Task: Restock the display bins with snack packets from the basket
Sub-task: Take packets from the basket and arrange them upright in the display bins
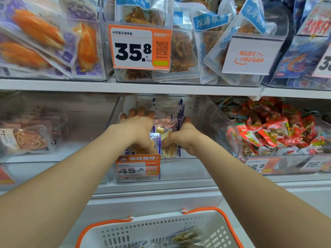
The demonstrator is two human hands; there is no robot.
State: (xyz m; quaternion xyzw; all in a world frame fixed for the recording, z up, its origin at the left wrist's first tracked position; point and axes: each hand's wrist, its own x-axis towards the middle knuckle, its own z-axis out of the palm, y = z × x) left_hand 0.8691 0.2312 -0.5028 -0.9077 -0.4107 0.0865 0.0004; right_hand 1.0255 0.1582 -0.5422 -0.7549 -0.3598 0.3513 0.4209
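Note:
Both my hands reach into the clear middle bin (193, 169) on the lower shelf. My right hand (180, 135) grips a stack of upright clear snack packets (167, 129) with blue edges and pale dried pieces inside. My left hand (138, 126) lies against the left side of that stack, fingers extended toward the back of the bin. More packets of the same kind stand behind the hands. Below, the white basket (136, 230) with orange handles holds a few similar packets (186, 238).
An orange 45.8 price tag (138, 167) hangs on the middle bin's front. A bin of red packets (272, 131) sits to the right, a bin with noodle-like packets (26, 138) to the left. The upper shelf (125, 86) carries full bins overhead.

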